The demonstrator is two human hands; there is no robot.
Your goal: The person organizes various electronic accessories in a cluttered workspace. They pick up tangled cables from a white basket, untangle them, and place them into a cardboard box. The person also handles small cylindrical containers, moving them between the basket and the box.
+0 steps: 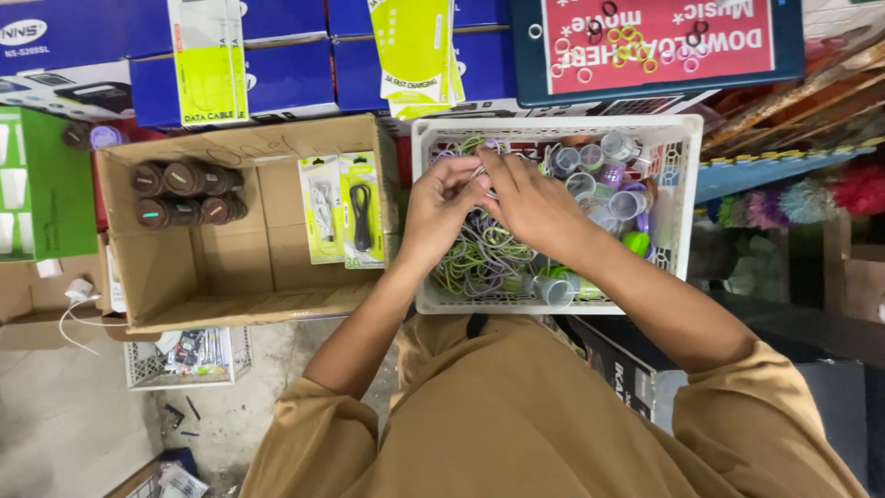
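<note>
A white plastic crate (684,198) in front of me holds a tangle of green, purple and grey cables (479,258) and several small clear-capped items (619,198). Both hands meet over the crate's far left part. My left hand (441,207) pinches a loose cable end between fingertips. My right hand (533,205) crosses over from the right and grips the same cable, fingers touching the left hand's. The cable piece between the fingers is mostly hidden.
An open cardboard box (157,267) on the left holds round dark speakers (184,194) and packaged cables (343,210). Blue boxes (286,78) and hanging cable packs (415,51) line the back. A small white basket (147,369) lies on the floor below.
</note>
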